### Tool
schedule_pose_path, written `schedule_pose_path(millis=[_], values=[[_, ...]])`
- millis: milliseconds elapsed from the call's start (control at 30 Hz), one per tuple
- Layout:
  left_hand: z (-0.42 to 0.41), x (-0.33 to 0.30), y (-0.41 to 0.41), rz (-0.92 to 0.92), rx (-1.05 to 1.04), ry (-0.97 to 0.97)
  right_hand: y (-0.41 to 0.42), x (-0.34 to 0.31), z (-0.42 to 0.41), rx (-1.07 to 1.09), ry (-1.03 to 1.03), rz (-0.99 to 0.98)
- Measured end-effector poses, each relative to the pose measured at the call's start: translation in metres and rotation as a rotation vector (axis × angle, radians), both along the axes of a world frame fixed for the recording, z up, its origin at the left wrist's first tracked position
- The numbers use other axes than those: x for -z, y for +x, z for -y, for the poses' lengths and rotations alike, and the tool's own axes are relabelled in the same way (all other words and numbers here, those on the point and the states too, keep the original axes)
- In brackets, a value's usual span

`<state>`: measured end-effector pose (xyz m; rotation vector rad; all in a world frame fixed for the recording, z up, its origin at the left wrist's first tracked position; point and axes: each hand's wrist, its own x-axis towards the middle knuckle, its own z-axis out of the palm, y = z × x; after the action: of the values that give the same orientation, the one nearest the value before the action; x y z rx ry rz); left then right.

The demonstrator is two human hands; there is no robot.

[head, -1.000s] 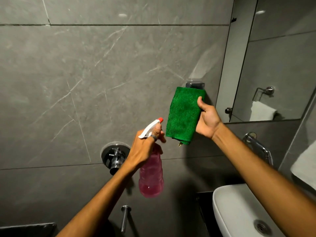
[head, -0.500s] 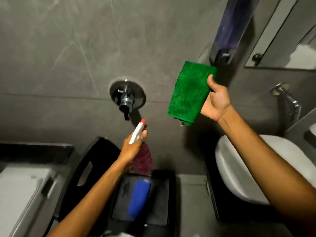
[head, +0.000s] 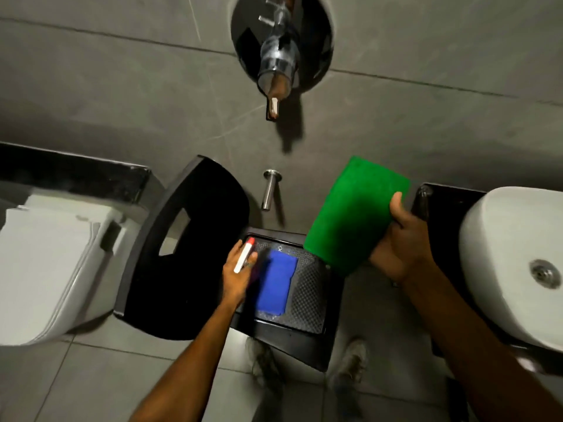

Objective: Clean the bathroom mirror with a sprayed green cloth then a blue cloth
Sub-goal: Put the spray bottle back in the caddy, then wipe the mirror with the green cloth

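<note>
My left hand (head: 237,275) grips the spray bottle (head: 243,254) low over the left side of a black stool (head: 304,303); only the bottle's white trigger head with a red tip shows, its body hidden beneath my hand. A folded blue cloth (head: 276,284) lies flat on the stool's textured seat, just right of the bottle. My right hand (head: 399,239) holds a folded green cloth (head: 350,214) spread above the stool's right corner. The mirror is out of view.
A chrome wall tap (head: 277,60) juts out above. A white toilet (head: 45,269) stands at left with a black seat-shaped panel (head: 189,245) beside it. A white basin (head: 515,263) is at right. My shoes (head: 347,363) stand on grey floor tiles.
The view has tilted down from the mirror and wall to the stool. My left hand has lowered the spray bottle to the stool seat beside the blue cloth. The green cloth has come down with my right hand.
</note>
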<state>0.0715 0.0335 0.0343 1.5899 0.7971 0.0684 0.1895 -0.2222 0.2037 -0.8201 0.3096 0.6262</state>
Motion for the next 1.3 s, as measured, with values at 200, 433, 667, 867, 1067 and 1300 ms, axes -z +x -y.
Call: schedule_pose_path(millis=[200, 433, 667, 867, 1067, 1300], values=[[-0.005, 0.048, 0.002, -0.025, 0.004, -0.01, -0.017, 0.032, -0.009, 0.057, 0.051, -0.015], [0.0, 0.037, -0.008, -0.025, -0.168, -0.197, -0.024, 0.035, -0.01, 0.044, 0.004, -0.052], [0.058, -0.06, -0.01, 0.279, 0.095, 0.363, -0.028, -0.023, 0.019, 0.092, 0.04, -0.06], [0.118, -0.227, 0.097, 0.801, 0.652, 0.896, -0.01, -0.103, 0.088, 0.307, 0.083, 0.07], [0.185, -0.445, 0.209, 1.236, 0.862, 1.365, 0.041, -0.202, 0.181, 0.672, 0.024, 0.297], [0.259, -0.655, 0.289, 1.179, 1.01, 1.925, 0.136, -0.313, 0.238, 1.065, -0.197, 0.501]])
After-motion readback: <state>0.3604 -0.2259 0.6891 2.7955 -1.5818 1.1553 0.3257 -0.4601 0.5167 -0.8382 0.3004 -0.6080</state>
